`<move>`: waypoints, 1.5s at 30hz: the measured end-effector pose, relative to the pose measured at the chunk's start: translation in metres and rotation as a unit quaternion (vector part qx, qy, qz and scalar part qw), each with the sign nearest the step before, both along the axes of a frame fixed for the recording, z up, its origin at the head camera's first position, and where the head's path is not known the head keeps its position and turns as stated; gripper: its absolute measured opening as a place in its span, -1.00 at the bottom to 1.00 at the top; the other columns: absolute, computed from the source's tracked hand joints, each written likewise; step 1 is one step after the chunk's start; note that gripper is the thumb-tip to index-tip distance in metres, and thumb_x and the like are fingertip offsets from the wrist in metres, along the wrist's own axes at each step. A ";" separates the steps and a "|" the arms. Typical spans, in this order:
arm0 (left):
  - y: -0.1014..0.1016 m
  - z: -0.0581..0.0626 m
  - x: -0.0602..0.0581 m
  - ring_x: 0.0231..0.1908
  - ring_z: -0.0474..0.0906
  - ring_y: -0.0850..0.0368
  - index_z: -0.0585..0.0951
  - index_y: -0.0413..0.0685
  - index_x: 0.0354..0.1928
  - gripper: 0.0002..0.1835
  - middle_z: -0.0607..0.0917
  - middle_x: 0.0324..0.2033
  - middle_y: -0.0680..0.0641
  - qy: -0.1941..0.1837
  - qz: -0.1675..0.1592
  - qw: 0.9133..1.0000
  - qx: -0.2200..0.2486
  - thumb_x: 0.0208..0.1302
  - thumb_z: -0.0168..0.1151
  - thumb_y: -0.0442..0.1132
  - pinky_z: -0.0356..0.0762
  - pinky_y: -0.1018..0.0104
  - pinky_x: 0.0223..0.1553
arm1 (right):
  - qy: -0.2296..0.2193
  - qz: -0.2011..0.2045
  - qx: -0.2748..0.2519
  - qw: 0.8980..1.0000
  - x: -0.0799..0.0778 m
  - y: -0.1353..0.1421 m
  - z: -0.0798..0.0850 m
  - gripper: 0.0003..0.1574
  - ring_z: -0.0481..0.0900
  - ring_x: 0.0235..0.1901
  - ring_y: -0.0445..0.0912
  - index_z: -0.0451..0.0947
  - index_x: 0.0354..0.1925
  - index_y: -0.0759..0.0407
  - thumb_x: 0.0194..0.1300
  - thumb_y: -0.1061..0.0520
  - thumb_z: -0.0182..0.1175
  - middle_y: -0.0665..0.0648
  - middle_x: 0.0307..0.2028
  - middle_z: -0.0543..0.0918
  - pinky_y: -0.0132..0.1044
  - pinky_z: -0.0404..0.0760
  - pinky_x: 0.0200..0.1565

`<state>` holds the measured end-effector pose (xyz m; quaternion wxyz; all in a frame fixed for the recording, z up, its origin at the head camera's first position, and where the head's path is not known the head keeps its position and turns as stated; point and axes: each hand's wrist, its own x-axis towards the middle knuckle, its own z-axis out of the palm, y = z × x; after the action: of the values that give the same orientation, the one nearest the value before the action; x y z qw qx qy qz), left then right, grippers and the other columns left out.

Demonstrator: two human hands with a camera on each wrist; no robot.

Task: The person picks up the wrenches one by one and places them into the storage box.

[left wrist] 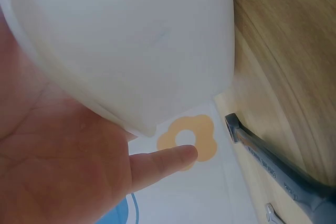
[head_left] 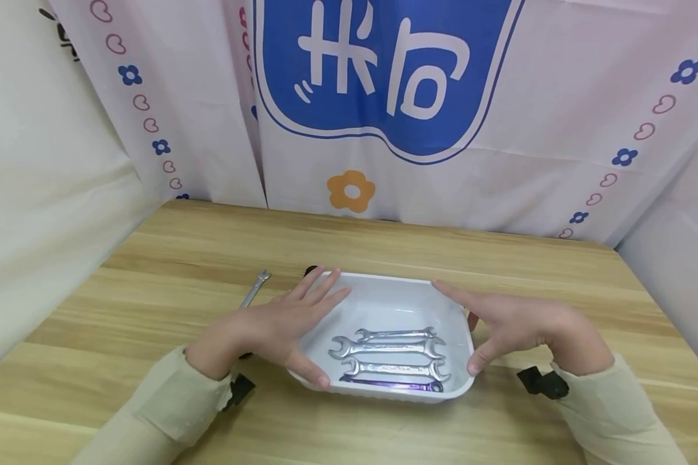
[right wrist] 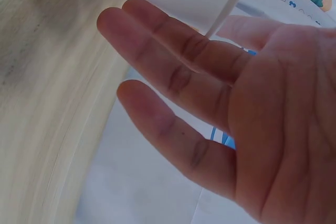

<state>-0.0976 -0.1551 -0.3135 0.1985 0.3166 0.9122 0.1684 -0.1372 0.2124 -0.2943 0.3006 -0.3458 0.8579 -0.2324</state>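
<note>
A white plastic tray lies between my two hands, with several wrenches in it. Three are silver open-ended wrenches; nearest the front wall is a dark, purplish wrench. My left hand spreads over the tray's left side, thumb at the front rim and fingers reaching across the far left corner. On the right, my right hand has its index fingertip at the far corner and its thumb at the right rim. The right wrist view shows its other fingers loosely extended beside the outer wall.
A silver wrench lies on the wooden table left of the tray, partly behind my left hand. A dark wrench is beside the tray, mostly hidden in the head view. A printed curtain hangs behind the table.
</note>
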 end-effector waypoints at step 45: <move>-0.071 -0.008 -0.043 -0.29 0.50 0.12 0.55 -0.25 0.15 -0.38 0.61 -0.30 -0.04 -0.050 0.147 0.987 0.027 0.10 0.50 -0.09 0.52 0.23 -0.24 | -0.035 -0.020 0.003 0.999 0.000 -0.001 0.000 0.62 0.59 -0.03 -0.12 -0.34 0.61 0.02 -0.09 -0.16 0.55 -0.01 -0.09 0.67 -0.08 0.44 0.17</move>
<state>-0.1407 -0.2262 -0.3215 0.2086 0.1753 0.9328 0.2359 -0.1376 0.2119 -0.2942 0.3269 -0.3192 0.8542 -0.2481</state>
